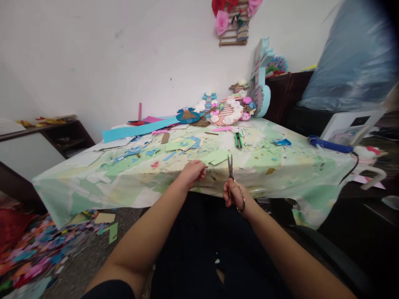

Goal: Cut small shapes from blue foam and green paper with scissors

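Note:
My right hand (234, 195) is wrapped round a pair of scissors (230, 167) at the table's front edge. The blades point up and away from me, slightly parted. My left hand (193, 172) is beside it to the left, fingers curled together; whatever they may pinch is too small to make out. Just beyond both hands, a pale green sheet of paper (216, 157) lies on the table. Farther back rests a green and black utility knife (238, 140).
Paper scraps (183, 144) litter the cloth-covered table (137, 189). Along the wall stand a blue strip (140, 129), a dark blue craft piece (188, 116) and flower-trimmed crafts (229, 112). A blue glue gun (330, 144) lies at right. Colourful scraps (34, 253) cover the floor at left.

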{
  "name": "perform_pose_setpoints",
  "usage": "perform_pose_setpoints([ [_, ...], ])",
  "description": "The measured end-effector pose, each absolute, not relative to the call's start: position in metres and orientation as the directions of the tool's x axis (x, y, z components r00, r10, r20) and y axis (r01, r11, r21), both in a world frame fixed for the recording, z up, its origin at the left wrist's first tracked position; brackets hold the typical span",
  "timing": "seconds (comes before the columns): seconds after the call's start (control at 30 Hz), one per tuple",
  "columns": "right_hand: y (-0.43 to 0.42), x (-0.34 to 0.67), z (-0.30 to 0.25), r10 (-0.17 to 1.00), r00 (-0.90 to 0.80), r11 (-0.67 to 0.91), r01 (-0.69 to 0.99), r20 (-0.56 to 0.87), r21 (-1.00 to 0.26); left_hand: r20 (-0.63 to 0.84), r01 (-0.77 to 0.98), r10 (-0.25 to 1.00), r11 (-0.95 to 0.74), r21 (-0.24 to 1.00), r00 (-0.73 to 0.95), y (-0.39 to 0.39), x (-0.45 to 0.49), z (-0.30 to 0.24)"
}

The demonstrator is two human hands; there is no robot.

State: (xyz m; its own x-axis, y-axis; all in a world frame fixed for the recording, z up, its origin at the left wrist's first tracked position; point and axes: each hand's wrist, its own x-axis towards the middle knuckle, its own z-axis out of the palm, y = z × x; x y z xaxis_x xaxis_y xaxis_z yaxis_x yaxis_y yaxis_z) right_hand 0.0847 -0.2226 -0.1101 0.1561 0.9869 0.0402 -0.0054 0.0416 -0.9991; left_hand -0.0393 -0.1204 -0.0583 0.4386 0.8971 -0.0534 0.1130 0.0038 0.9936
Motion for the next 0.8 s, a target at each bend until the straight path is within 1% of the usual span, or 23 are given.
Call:
perform_pose_setpoints([
  [0.07, -0.224, 0.086, -0.108, 0.984, 0.169, 0.055, -0.017, 0.051, -0.998, -0.055, 0.120, 0.901, 0.004, 0.993, 0.430, -0.125, -0.046, -0.065],
  [0.17, -0.224, 0.088, -0.107, 0.985, 0.170, 0.009, -0.002, 0.008, -1.000, -0.058, 0.124, 0.916, 0.009, 0.992, 0.398, -0.130, -0.053, -0.074],
  [0.33, -0.227, 0.092, -0.114, 0.988, 0.154, 0.005, -0.086, -0.008, -0.996, -0.036, 0.079, 0.941, 0.010, 0.997, 0.335, -0.129, -0.062, -0.074],
  [0.43, -0.231, 0.092, -0.120, 0.985, 0.173, 0.019, -0.148, -0.007, -0.989, -0.029, 0.060, 0.943, 0.010, 0.998, 0.330, -0.135, -0.066, -0.070],
  [0.53, -0.232, 0.088, -0.124, 0.945, 0.327, 0.097, -0.187, 0.031, -0.978, -0.022, 0.037, 0.916, 0.007, 0.999, 0.400, -0.153, -0.068, -0.067],
  [0.6, -0.234, 0.081, -0.124, 0.891, 0.451, 0.151, -0.168, 0.060, -0.974, -0.035, 0.036, 0.873, 0.020, 0.999, 0.486, -0.170, -0.068, -0.066],
  [0.63, -0.235, 0.077, -0.123, 0.871, 0.484, 0.176, -0.156, 0.080, -0.972, -0.056, 0.047, 0.846, 0.037, 0.998, 0.531, -0.179, -0.067, -0.065],
  [0.7, -0.240, 0.068, -0.119, 0.866, 0.482, 0.225, -0.136, 0.134, -0.965, -0.107, 0.071, 0.782, 0.080, 0.994, 0.614, -0.196, -0.067, -0.063],
  [0.73, -0.244, 0.063, -0.117, 0.877, 0.453, 0.242, -0.126, 0.162, -0.962, -0.118, 0.074, 0.753, 0.092, 0.993, 0.648, -0.203, -0.066, -0.062],
  [0.8, -0.252, 0.056, -0.114, 0.912, 0.375, 0.226, -0.115, 0.168, -0.967, -0.110, 0.060, 0.713, 0.095, 0.994, 0.693, -0.212, -0.066, -0.060],
])
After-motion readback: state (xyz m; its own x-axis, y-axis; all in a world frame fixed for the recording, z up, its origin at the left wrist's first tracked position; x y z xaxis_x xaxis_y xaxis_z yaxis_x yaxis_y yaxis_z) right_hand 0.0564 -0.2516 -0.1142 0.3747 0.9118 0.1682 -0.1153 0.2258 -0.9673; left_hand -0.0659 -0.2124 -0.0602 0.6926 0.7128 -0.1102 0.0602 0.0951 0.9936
